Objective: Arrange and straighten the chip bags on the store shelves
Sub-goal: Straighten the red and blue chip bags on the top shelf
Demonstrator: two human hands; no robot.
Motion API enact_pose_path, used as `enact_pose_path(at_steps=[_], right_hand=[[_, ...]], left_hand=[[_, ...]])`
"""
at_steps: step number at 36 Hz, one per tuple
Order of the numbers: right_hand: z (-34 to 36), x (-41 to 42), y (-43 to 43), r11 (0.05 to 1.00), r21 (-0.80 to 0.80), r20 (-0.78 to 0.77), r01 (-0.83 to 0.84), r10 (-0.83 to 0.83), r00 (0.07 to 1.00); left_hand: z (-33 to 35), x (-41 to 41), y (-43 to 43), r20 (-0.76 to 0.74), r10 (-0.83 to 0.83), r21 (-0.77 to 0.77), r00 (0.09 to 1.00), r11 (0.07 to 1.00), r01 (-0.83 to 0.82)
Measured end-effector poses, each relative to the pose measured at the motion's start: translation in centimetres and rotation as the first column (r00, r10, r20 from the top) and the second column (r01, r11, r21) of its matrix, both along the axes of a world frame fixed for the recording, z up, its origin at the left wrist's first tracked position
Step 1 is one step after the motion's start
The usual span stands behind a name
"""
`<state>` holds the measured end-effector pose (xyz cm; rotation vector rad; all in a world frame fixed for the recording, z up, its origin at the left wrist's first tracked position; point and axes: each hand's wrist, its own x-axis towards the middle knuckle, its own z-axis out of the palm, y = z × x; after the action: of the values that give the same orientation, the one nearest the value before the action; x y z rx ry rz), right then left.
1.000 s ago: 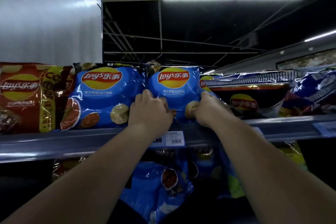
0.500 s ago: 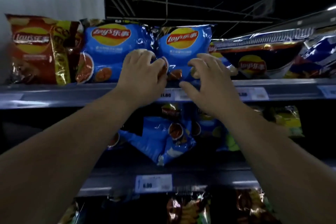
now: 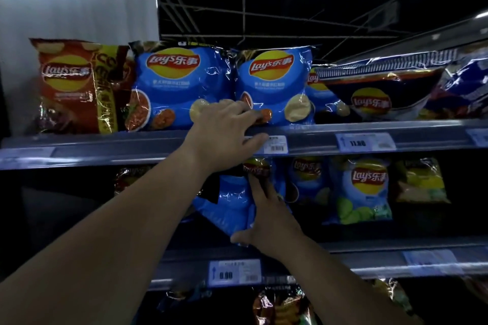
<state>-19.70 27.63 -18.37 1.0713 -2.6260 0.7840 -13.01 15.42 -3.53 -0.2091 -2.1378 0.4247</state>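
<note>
My right grip (image 3: 268,220) lies spread flat on the tilted blue bag (image 3: 229,206). My left grip (image 3: 223,134) rests relaxed on the shelf rail (image 3: 311,137) above it. Next, I'd judge, that bag needs standing upright.

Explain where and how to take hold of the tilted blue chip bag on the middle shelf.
Grip the tilted blue bag by its two side edges, coming from the front: it leans with one corner pointing down, face toward the aisle.
</note>
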Motion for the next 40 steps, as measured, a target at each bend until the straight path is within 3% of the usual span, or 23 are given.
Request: enact_pose_path(at_steps=[4, 7, 11, 15, 18, 20, 22, 25, 27, 30, 32, 34, 37, 40], right_hand=[[-1.1, 0.5, 0.1, 0.997, -0.08, -0.103, 0.014, -0.022, 0.994], [-1.7, 0.3, 0.8, 0.97, -0.242, -0.142, 0.027, -0.062, 0.988], [-1.9, 0.1, 2.5, 0.865, -0.502, -0.111, -0.009, -0.053, 0.992], [-0.8, 0.9, 5.1, 0.767, -0.637, -0.085, -0.076, 0.028, 0.996], [1.0, 1.9, 7.8, 0.767, -0.628, -0.146, -0.131, 0.05, 0.988], [2.6, 2.5, 10.0, 0.745, -0.652, -0.132, -0.138, 0.067, 0.989], [4.1, 3.0, 12.1, 0.671, -0.727, -0.092, -0.148, 0.118, 0.989], [6.2, 3.3, 14.3, 0.488, -0.867, -0.012, -0.098, 0.177, 0.984], [7.5, 3.1, 15.3, 0.335, -0.939, 0.004, -0.08, 0.241, 0.971], [9.7, 3.1, 16.7, 0.141, -0.985, -0.039, -0.1, 0.38, 0.924], [11.3, 3.5, 17.3, 0.046, -0.994, -0.085, -0.104, 0.3, 0.95], [12.9, 4.3, 17.3, -0.035, -0.992, -0.126, -0.122, 0.112, 0.986], [14.6, 6.5, 15.4, -0.02, -0.983, -0.177, -0.184, -0.183, 0.967], [14.5, 8.5, 11.9, 0.262, -0.921, -0.37, -0.289, -0.352, 0.86]], left_hand=[[-0.1, 0.1, 0.0, 0.002, -0.006, 0.017, 1.0, 1.0, 0.006], [0.1, 0.0, -0.2, 0.006, -0.024, 0.062, 1.0, 0.998, 0.023], [0.0, 0.0, -0.3, 0.011, -0.067, 0.096, 0.998, 0.993, 0.066], [0.5, 0.9, 0.2, 0.063, -0.159, 0.219, 0.985, 0.965, 0.142], [1.2, 1.3, -0.2, 0.094, -0.342, 0.464, 0.935, 0.846, 0.263], [1.8, 2.0, -0.6, 0.093, -0.482, 0.688, 0.871, 0.664, 0.293], [2.3, 3.2, -1.0, 0.09, -0.576, 0.808, 0.812, 0.519, 0.278], [2.3, 4.6, -1.4, 0.175, -0.565, 0.776, 0.806, 0.583, 0.24], [1.5, 4.8, -1.2, 0.177, -0.566, 0.801, 0.805, 0.558, 0.216], [-0.3, 4.6, -0.8, -0.029, -0.517, 0.814, 0.856, 0.485, 0.32], [-1.1, 4.4, -0.9, -0.233, -0.449, 0.756, 0.862, 0.474, 0.451], [-1.2, 4.7, -0.7, -0.374, -0.408, 0.7, 0.833, 0.465, 0.542], [-0.8, 5.7, 2.0, -0.379, -0.511, 0.699, 0.771, 0.388, 0.601], [-0.2, 6.4, 5.5, -0.274, -0.74, 0.843, 0.614, 0.123, 0.524]])
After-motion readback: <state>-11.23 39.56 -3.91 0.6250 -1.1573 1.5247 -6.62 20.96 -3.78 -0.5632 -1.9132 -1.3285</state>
